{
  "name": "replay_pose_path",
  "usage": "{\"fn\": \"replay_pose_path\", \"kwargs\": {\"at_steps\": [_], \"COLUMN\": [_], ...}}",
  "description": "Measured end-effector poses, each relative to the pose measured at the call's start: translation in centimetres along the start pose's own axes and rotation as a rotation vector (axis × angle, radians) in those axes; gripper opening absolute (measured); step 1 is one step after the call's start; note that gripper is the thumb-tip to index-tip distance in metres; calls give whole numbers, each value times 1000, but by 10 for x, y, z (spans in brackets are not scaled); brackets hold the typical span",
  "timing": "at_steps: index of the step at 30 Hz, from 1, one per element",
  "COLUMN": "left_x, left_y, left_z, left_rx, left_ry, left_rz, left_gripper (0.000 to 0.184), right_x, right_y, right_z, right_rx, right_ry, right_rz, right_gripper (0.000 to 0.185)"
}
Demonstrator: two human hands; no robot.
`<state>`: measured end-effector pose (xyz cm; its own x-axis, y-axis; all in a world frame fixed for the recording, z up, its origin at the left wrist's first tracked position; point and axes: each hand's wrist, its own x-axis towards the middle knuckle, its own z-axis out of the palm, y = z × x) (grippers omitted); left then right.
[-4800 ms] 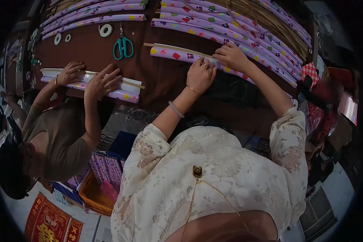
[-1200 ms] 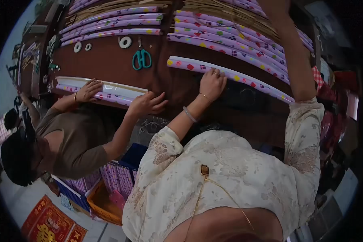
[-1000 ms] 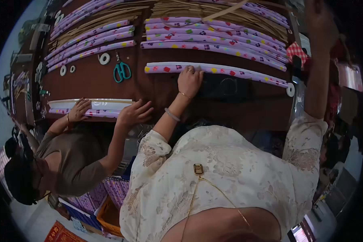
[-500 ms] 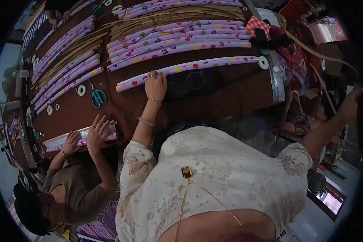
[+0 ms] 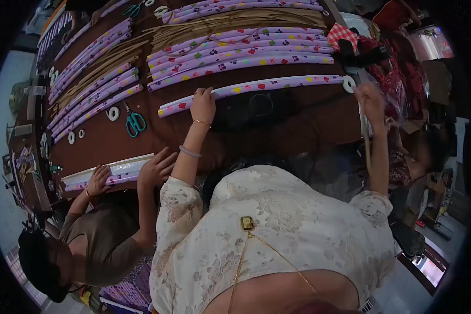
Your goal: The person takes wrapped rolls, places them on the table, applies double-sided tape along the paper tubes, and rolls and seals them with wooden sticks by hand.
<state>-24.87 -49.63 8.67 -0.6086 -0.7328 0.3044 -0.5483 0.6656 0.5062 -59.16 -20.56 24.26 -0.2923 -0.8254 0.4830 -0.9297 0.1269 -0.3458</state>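
1. Far left: the co-worker's left hand (image 5: 98, 180) lies on their own roll (image 5: 124, 178). Their right hand (image 5: 157, 166), over that roll half a second ago, is now past its right end, fingers spread.
2. Next: teal-handled scissors (image 5: 136, 124) on the brown cloth (image 5: 99, 149), well apart from my hands.
3. My purple patterned roll (image 5: 267, 85) lies flat on the cloth, on the near side of the stacked rolls (image 5: 240, 57). Long axis: across the table, left to right, right end a little higher in view. It narrows toward the right as seen here.
4. My left hand (image 5: 203, 106) is near the roll's left end, fingers curled over it, same spot as in the previous frame. Cannot tell whether I grip or only press.
5. Right end of the roll: white tape ring (image 5: 349, 83) right at it, as before.
6. Far right: my right hand (image 5: 371, 103) is blurred, fingers bent, near the tape ring. Half a second ago it was out beyond the table edge; now much closer. A pale narrow strip (image 5: 367, 152) shows below it; whether my fingers are closed on it, cannot tell.
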Motion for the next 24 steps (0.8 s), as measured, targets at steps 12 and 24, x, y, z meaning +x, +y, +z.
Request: {"fn": "replay_pose_path", "kwargs": {"at_steps": [12, 24], "left_x": [26, 27], "left_y": [-14, -4], "left_z": [-3, -5], "left_rx": [244, 303], "left_ry": [-422, -297], "left_rz": [251, 249], "left_gripper": [15, 14], "right_x": [-19, -24], "right_y": [41, 40], "right_z": [145, 160], "right_rx": [-274, -222], "right_ry": [-347, -277], "right_rz": [-9, 139], "right_gripper": [42, 31]}}
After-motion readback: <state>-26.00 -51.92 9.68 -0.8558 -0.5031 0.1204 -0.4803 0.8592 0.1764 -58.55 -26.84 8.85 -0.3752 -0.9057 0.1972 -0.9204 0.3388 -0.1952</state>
